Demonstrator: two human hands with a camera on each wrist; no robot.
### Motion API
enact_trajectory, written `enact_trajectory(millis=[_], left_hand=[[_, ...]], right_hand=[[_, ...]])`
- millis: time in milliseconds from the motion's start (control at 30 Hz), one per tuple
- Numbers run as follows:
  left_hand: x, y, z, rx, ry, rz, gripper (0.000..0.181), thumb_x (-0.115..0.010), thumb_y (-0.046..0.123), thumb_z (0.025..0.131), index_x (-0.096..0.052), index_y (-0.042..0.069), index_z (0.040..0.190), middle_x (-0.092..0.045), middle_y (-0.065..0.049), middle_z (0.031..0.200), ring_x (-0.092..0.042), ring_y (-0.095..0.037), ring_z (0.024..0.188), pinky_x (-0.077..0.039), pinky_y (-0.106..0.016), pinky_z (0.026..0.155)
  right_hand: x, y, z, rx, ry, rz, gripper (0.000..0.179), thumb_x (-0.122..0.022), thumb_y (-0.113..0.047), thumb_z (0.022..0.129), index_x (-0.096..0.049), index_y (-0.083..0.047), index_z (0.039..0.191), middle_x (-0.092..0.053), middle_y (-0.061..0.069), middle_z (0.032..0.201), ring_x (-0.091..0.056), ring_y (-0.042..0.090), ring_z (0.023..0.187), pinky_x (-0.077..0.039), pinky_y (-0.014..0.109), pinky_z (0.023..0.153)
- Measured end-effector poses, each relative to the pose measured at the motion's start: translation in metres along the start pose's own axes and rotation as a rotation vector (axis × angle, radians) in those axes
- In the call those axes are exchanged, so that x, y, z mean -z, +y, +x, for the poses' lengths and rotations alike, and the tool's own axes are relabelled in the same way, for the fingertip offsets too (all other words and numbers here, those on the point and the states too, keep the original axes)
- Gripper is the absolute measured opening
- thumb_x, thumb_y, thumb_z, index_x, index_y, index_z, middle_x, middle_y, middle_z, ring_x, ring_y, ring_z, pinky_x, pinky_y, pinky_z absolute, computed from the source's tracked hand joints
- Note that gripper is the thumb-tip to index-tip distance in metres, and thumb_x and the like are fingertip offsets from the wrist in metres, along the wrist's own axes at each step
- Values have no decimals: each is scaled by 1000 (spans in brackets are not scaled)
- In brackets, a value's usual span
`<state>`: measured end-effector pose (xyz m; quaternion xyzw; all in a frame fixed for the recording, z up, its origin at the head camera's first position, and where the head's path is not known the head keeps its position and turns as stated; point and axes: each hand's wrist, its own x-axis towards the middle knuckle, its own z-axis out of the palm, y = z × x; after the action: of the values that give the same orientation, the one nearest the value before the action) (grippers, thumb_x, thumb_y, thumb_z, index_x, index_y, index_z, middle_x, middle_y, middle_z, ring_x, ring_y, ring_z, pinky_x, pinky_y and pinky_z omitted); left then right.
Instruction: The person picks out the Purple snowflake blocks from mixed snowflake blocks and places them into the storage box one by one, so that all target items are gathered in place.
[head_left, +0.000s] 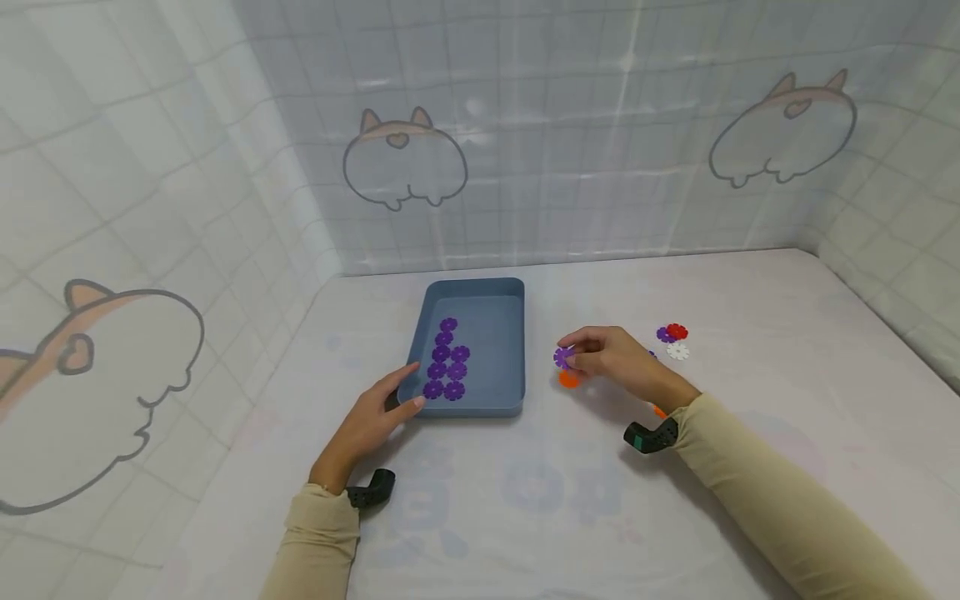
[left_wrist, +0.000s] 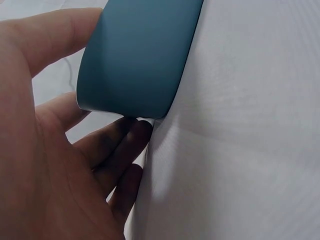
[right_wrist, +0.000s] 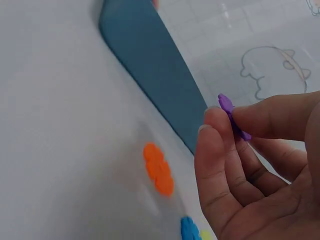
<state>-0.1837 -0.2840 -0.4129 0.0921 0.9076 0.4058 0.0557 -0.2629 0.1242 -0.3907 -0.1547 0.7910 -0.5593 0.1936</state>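
A blue-grey tray lies on the table with several purple snowflake-shaped discs laid flat in its left part. My left hand holds the tray's near left corner, thumb at the near rim and index finger at the left side. In the left wrist view, other fingers reach under the tray's corner. To the right of the tray, my right hand pinches one purple snowflake disc between thumb and fingertips, raised over the table. An orange disc lies just below it.
Farther right lie a red disc, a white disc and a purple disc close together. Another orange disc shows beside the right wrist. A blue disc appears in the right wrist view. Cloth walls stand behind the table.
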Motion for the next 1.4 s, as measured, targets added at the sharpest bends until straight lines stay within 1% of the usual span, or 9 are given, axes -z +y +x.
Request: enact_trajectory(millis=[100,267,400,567,800,933,1033,1267,1400], left_hand=[[0,0,1,0,-4,-7,70,-60,51,98,-36,23,158,-29,-8,162,-23,-34,149,-20,-59,117],[-1,-1,2,-4,-1,-8,70,-61,50,98,-36,22,158,-29,-9,162,-23,-35,149,-20,-60,117],[-4,-2,4,-21,-1,-8,70,-61,49,98,-36,21,158,-29,-11,162,-23,-36,149,-19,-61,117],[-6,-3,6,-36,5,-4,69,-60,47,99,-37,19,157,-30,-12,161,-23,-36,148,-20,-61,117],[-5,-5,6,-24,8,7,69,-60,48,99,-36,21,157,-30,-11,162,-23,-36,149,-19,-60,117],[-5,-7,6,-26,14,10,68,-60,47,99,-36,20,157,-30,-12,162,-23,-37,149,-19,-60,117],[-5,-9,5,-27,15,8,69,-60,47,99,-36,20,157,-30,-12,162,-23,-36,149,-19,-60,117],[-4,-11,5,-24,14,15,70,-59,50,98,-36,21,158,-30,-11,162,-23,-36,149,-20,-60,117],[-5,-11,6,-27,13,16,69,-60,49,99,-36,22,158,-29,-11,162,-23,-36,149,-20,-60,117]], right_hand=[[-5,-3,8,3,-4,42,32,-65,-18,95,-66,-11,127,-69,13,112,-65,29,102,-54,37,88],[-15,-11,21,10,-21,147,32,-61,-12,97,-63,-7,128,-68,19,115,-66,39,105,-56,38,90],[-21,-14,30,16,-26,201,31,-60,-10,98,-62,-4,129,-67,19,116,-64,42,108,-56,37,90],[-28,-17,41,24,-28,233,33,-60,-8,98,-61,-2,131,-66,18,117,-64,40,109,-56,37,92],[-35,-22,58,37,-10,281,36,-62,-7,99,-60,4,133,-67,18,115,-67,32,102,-57,35,89],[-41,-26,67,60,-18,314,39,-63,-5,98,-58,8,134,-66,20,116,-68,29,100,-57,36,89],[-44,-29,73,65,-25,334,39,-64,-4,97,-57,9,134,-66,22,117,-69,27,99,-57,36,90],[-51,-35,84,55,-33,363,42,-64,-3,97,-55,10,136,-66,22,118,-68,31,102,-56,36,91],[-53,-39,88,51,-33,374,42,-62,0,97,-54,10,137,-64,24,119,-68,28,100,-55,38,93]])
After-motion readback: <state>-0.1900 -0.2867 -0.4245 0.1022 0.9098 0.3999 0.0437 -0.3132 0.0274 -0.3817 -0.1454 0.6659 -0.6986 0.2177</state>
